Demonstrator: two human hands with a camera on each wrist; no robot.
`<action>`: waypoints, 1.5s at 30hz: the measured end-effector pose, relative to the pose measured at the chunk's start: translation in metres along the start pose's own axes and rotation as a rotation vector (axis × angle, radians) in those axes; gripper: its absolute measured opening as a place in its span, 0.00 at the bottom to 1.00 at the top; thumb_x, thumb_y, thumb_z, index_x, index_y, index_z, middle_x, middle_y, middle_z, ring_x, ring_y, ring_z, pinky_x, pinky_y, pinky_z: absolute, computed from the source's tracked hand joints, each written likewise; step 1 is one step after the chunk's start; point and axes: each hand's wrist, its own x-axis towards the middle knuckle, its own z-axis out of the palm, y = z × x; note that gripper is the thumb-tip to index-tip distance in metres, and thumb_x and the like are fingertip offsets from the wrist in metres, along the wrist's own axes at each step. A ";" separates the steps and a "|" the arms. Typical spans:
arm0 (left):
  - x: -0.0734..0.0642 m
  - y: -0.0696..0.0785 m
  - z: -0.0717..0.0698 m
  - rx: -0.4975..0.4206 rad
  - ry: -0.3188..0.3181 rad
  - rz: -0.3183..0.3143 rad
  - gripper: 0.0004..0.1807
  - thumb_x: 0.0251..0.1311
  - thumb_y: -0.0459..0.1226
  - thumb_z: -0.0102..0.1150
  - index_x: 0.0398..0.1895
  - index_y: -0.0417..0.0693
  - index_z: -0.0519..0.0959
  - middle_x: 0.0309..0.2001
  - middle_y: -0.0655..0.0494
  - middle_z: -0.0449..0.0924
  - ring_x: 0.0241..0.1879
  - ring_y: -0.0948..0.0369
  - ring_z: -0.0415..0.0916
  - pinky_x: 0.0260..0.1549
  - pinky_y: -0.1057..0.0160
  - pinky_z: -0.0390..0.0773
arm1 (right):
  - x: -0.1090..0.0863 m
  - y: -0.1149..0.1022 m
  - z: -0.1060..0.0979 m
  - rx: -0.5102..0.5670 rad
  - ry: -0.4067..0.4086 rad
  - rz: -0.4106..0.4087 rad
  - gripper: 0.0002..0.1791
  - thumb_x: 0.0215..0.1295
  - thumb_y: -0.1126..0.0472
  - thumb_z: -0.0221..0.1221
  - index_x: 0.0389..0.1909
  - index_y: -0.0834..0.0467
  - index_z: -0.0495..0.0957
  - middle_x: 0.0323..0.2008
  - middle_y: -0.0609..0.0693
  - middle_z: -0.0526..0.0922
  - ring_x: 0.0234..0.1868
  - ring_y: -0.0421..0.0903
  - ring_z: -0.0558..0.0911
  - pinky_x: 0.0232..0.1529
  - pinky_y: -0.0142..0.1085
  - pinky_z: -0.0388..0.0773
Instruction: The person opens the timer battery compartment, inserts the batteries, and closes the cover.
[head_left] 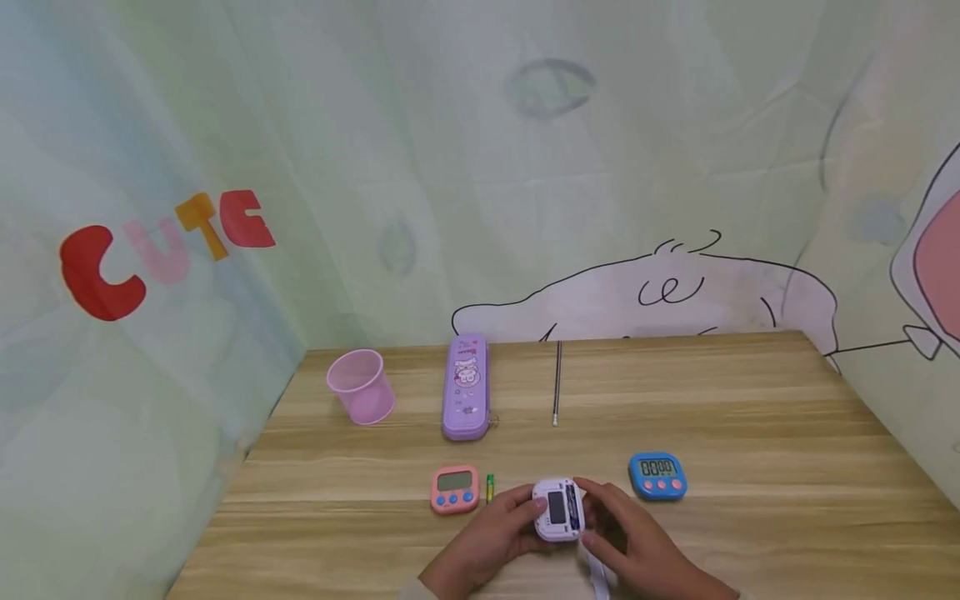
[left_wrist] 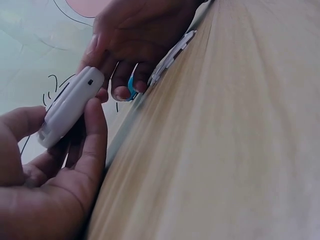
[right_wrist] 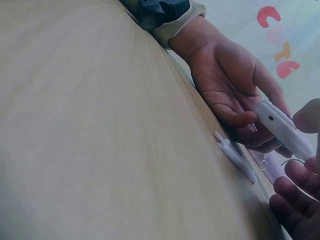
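A white digital timer (head_left: 558, 510) is held above the table, its battery compartment facing up with a dark battery (head_left: 573, 507) inside. My left hand (head_left: 498, 533) grips its left side, thumb on the upper face and fingers beneath, as the left wrist view also shows. At the opposite edge, my right hand (head_left: 630, 537) has its index fingertip by the top corner and its thumb by the lower one, pinching that side. A white battery cover (right_wrist: 236, 159) lies on the table below the timer. Left of the hands lies a small green battery (head_left: 490, 488).
A pink timer (head_left: 454, 490) lies to the left and a blue timer (head_left: 657, 477) to the right. Farther back are a pink cup (head_left: 367, 400), a purple pencil case (head_left: 466, 392) and a dark pencil (head_left: 557, 383). A printed curtain (head_left: 420, 167) hangs behind the table.
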 end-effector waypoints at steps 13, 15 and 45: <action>0.000 0.002 0.002 -0.032 0.022 -0.010 0.28 0.73 0.39 0.48 0.68 0.28 0.62 0.58 0.36 0.74 0.52 0.49 0.77 0.50 0.54 0.81 | -0.015 0.003 -0.006 -0.118 -0.040 0.050 0.25 0.66 0.51 0.62 0.64 0.42 0.71 0.54 0.33 0.74 0.53 0.36 0.75 0.58 0.35 0.75; 0.000 0.002 0.003 -0.027 0.022 -0.006 0.27 0.73 0.39 0.48 0.68 0.28 0.62 0.58 0.36 0.74 0.52 0.49 0.77 0.50 0.54 0.81 | -0.017 0.001 -0.008 -0.135 -0.059 0.079 0.25 0.65 0.48 0.63 0.63 0.41 0.71 0.54 0.33 0.73 0.54 0.36 0.75 0.58 0.37 0.74; -0.001 0.001 0.003 -0.027 -0.005 0.010 0.27 0.73 0.37 0.47 0.67 0.26 0.60 0.58 0.34 0.73 0.50 0.48 0.78 0.49 0.54 0.81 | -0.029 0.007 -0.014 -0.273 -0.109 -0.125 0.23 0.55 0.44 0.69 0.52 0.42 0.78 0.49 0.34 0.70 0.48 0.35 0.69 0.46 0.35 0.76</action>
